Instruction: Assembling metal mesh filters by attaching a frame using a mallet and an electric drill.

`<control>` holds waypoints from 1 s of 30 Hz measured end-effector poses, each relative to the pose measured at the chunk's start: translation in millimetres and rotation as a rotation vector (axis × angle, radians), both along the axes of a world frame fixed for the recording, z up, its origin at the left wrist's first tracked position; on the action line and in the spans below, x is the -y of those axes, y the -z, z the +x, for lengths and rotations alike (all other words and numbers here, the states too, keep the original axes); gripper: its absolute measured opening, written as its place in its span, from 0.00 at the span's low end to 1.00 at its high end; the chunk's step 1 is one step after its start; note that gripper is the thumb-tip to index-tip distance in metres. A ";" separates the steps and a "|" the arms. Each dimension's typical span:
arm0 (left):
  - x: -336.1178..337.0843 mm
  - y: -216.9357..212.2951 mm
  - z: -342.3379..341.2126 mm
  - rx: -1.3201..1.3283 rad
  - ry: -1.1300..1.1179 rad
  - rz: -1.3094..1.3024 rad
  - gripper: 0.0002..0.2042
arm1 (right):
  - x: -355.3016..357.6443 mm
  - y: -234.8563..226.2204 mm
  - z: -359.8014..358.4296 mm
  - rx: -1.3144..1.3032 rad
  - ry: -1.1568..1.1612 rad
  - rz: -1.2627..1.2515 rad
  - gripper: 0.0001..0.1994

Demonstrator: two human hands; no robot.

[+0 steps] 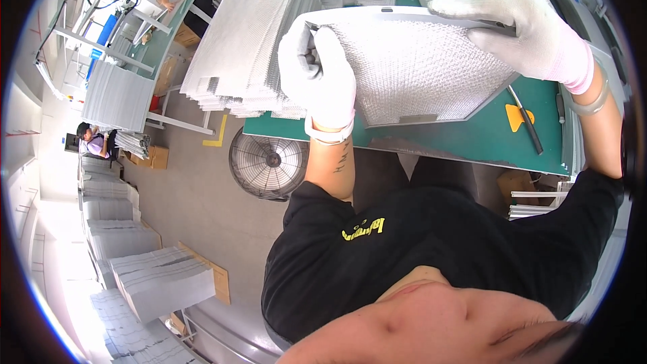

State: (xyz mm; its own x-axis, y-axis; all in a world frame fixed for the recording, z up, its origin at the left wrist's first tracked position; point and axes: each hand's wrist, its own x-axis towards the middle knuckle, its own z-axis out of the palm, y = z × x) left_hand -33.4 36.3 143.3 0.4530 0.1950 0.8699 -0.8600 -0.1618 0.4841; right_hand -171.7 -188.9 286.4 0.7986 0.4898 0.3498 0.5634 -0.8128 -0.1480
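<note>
Mesh filter panel [411, 71], left hand [317, 71] gripping corner, right hand [519, 23] clasping top edge

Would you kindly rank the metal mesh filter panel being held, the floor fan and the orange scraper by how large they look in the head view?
1. Mesh filter panel, largest, though it sits nearest the camera.
2. Floor fan, lower down on the floor, so its true size is unsure.
3. Orange scraper on the green table, clearly smallest.
</note>
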 end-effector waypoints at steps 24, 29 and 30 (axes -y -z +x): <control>-3.6 -10.5 -10.5 -0.102 0.433 -0.185 0.13 | -49.6 -17.3 39.4 -0.232 -0.430 0.413 0.13; -10.1 3.4 0.0 0.030 0.385 -0.013 0.15 | -56.6 -1.7 42.4 0.127 -0.300 0.001 0.21; -8.6 4.8 2.0 0.031 0.393 -0.011 0.15 | -50.5 1.3 40.3 0.130 -0.292 0.002 0.21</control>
State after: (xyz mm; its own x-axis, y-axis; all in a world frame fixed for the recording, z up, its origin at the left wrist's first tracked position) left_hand -31.5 44.9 138.4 0.4681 0.0215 0.8834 -0.8698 0.1875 0.4563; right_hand -131.4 -138.3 285.1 0.5729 0.6910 0.4407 0.7872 -0.6136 -0.0613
